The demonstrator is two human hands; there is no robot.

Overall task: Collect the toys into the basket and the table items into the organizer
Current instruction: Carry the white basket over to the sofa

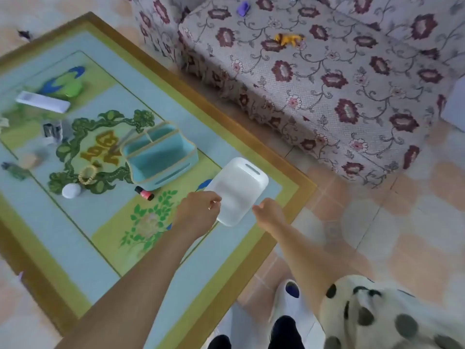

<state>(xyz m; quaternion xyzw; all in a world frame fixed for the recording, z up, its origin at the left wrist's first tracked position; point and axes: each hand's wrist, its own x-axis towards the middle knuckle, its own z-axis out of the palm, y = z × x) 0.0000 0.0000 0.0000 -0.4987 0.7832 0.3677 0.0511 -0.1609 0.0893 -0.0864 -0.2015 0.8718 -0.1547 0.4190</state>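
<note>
- The left hand (201,205) is gripping the near left edge of the white basket (239,187), with its fingers curled over the rim.
- The right hand (268,210) is gripping the near right corner, fingers curled against the edge. Its fingertips are mostly hidden.
- The basket is sitting over the near right corner of the bench (105,250), opening upward and apparently empty. Whether it is resting on the surface or being held just above it cannot be told.
- Step in hand, as judged: positioning the basket for toy collection. Keep both grips level so the basket is not tipping, and keep it clear of the blue organizer (161,154) just beside it.
- Table items are lying around the organizer: a red bottle (144,193) touching or nearly touching its front wall, a white round object (71,190), a beaded bracelet (87,174) and, farther back, a white remote (42,101).
- Toys are lying on the floral sofa (327,96), well apart from the basket: a yellow toy (288,39) and, beyond it, a purple toy (243,8).
- Recommendation: carry the basket to the sofa rather than ferrying toys singly.
</note>
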